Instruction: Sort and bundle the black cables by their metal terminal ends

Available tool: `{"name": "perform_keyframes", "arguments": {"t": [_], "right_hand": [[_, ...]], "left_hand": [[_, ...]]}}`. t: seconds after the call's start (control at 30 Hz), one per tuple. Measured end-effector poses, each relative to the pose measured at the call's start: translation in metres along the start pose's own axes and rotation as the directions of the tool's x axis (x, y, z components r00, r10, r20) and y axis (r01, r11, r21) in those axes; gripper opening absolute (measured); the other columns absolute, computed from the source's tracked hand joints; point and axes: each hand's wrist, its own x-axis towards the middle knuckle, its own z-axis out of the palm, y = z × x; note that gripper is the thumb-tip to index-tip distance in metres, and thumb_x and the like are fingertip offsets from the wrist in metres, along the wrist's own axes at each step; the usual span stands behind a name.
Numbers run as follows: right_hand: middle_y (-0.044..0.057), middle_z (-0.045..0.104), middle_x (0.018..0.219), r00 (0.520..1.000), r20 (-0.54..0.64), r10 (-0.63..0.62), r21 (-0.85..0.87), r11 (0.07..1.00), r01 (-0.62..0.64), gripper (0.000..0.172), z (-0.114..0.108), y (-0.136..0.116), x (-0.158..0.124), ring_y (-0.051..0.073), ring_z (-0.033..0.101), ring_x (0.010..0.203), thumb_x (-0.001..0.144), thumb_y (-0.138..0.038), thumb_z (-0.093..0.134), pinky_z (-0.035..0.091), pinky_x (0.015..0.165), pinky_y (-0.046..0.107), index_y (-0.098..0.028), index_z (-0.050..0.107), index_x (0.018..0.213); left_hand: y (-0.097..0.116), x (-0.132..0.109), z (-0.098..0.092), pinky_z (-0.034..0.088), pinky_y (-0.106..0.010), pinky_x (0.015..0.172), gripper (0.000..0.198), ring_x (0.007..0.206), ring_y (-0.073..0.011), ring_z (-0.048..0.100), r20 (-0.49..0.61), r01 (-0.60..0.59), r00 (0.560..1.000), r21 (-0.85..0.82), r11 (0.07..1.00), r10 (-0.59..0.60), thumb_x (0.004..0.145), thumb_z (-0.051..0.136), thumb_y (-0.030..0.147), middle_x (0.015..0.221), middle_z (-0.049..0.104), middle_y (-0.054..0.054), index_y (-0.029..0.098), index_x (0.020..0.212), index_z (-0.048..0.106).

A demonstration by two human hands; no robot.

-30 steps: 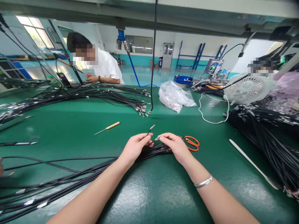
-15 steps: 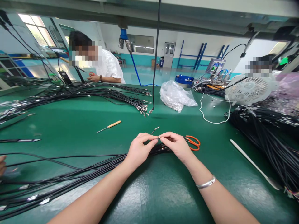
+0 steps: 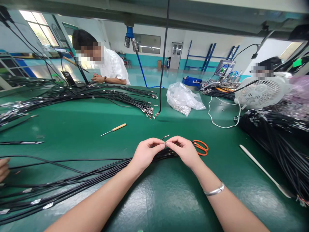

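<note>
Fingertips of my left hand [image 3: 147, 154] and my right hand [image 3: 182, 148] meet over the middle of the table, both closed in a pinch. Between them is a small shiny metal connector [image 3: 165, 144], mostly covered by the fingers. Just behind, a thin cable end with a metal tip [image 3: 166, 137] sticks out. Black cables [image 3: 103, 176] run from the left under both hands. Orange-handled scissors [image 3: 202, 147] lie beside my right hand, their blades partly hidden.
A wooden-handled awl [image 3: 119, 127], a plastic bag of metal parts [image 3: 184, 98] and a white stick-like tool [image 3: 260, 167] lie around. Black cable bundles [image 3: 275, 138] fill the right side. Another person's hand [image 3: 3, 169] is at the left edge. A dark cable [image 3: 164, 58] hangs down.
My hands stay pinched together at the same spot with hardly any motion. The view has shifted slightly. At the left edge, the other person's hand shows a little more.
</note>
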Motion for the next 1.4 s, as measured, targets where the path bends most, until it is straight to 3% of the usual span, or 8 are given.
{"name": "perform_keyframes", "arguments": {"t": [0.37,0.8,1.03,1.27,1.4], "right_hand": [[0.002,0.065,0.083,0.998,-0.010,-0.058,-0.037,0.998,0.058,0.010,0.001,-0.005,-0.002,0.020,0.059,0.080,0.080,-0.030,0.062,0.045,0.074,0.032,-0.021,0.066,0.078],[0.003,0.067,0.086,1.000,-0.014,-0.028,-0.030,0.999,0.027,0.012,0.001,-0.001,-0.001,0.022,0.060,0.083,0.080,-0.032,0.062,0.045,0.077,0.034,-0.021,0.067,0.082],[0.003,0.067,0.086,1.000,-0.017,-0.026,-0.021,0.999,0.025,0.015,0.002,-0.005,-0.001,0.022,0.060,0.084,0.080,-0.034,0.061,0.045,0.079,0.034,-0.021,0.068,0.081],[0.005,0.067,0.089,0.997,-0.078,0.028,0.010,1.000,-0.027,0.024,-0.019,0.004,0.007,0.023,0.060,0.088,0.085,-0.040,0.055,0.045,0.083,0.037,-0.020,0.068,0.089],[0.008,0.066,0.092,0.984,-0.127,0.122,0.044,0.992,-0.118,0.031,-0.031,0.015,0.012,0.023,0.060,0.086,0.081,-0.041,0.058,0.045,0.082,0.039,-0.017,0.065,0.099]], "left_hand": [[0.007,-0.002,-0.004,0.041,-0.026,0.077,0.017,0.072,-0.0145,0.056,0.087,0.061,0.994,-0.018,0.998,-0.059,0.068,0.067,0.033,0.071,0.064,-0.001,0.016,0.071,0.066],[0.004,0.000,-0.004,0.040,-0.027,0.079,0.021,0.074,-0.0151,0.055,0.098,0.048,0.994,-0.015,0.999,-0.047,0.072,0.062,0.036,0.072,0.064,-0.002,0.015,0.072,0.067],[0.004,0.000,-0.003,0.042,-0.027,0.077,0.019,0.074,-0.0161,0.056,0.055,0.033,0.998,0.044,0.998,-0.035,0.066,0.067,0.035,0.073,0.064,-0.001,0.017,0.072,0.067],[-0.001,0.007,-0.007,0.043,-0.028,0.079,0.023,0.075,-0.0160,0.059,0.036,0.039,0.999,0.002,0.999,-0.039,0.070,0.066,0.036,0.075,0.067,-0.003,0.017,0.081,0.069],[-0.001,0.007,-0.010,0.043,-0.026,0.079,0.021,0.075,-0.0149,0.059,0.046,0.038,0.998,-0.030,0.999,-0.036,0.069,0.067,0.034,0.077,0.067,-0.003,0.017,0.082,0.068]]}}
